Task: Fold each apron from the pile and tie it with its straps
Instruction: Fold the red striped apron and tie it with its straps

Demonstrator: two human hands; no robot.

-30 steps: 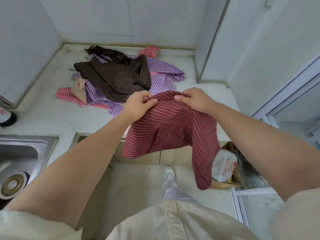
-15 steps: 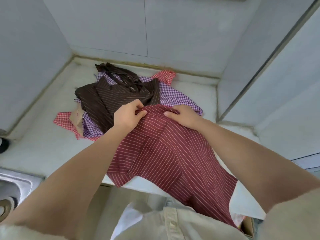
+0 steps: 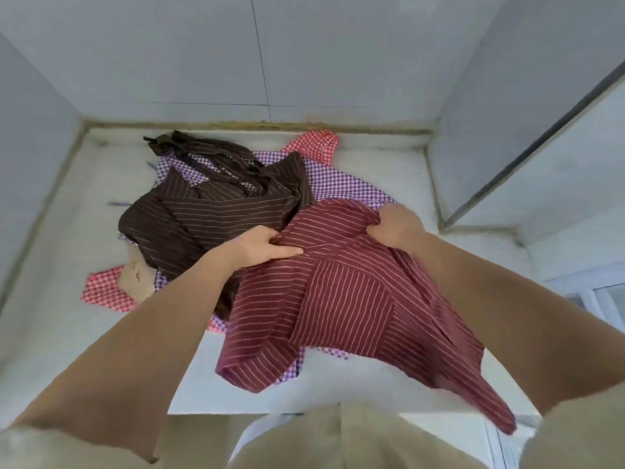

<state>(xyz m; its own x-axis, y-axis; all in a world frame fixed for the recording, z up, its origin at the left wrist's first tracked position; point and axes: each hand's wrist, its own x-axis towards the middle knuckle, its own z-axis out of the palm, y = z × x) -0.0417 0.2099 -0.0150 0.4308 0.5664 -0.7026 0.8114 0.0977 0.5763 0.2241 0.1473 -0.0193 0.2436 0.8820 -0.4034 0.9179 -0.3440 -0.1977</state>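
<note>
A maroon apron (image 3: 341,299) with thin white stripes lies spread on the white counter (image 3: 64,316), its lower corner hanging over the front edge. My left hand (image 3: 262,247) rests on its upper left part, fingers stretched flat and the thumb pinching a fold. My right hand (image 3: 394,228) grips the bunched top edge at the upper right. Behind it lies the pile: a brown striped apron (image 3: 209,211) on top of a purple checked apron (image 3: 341,187) and a red checked apron (image 3: 108,289).
White tiled walls close the counter at the back and left. A grey panel (image 3: 507,130) stands at the right corner. The counter's front edge (image 3: 270,412) runs just before my shirt.
The maroon apron came from hanging over the floor onto the counter. My hands moved forward and spread apart. The view tilted up, and the sink left the frame.
</note>
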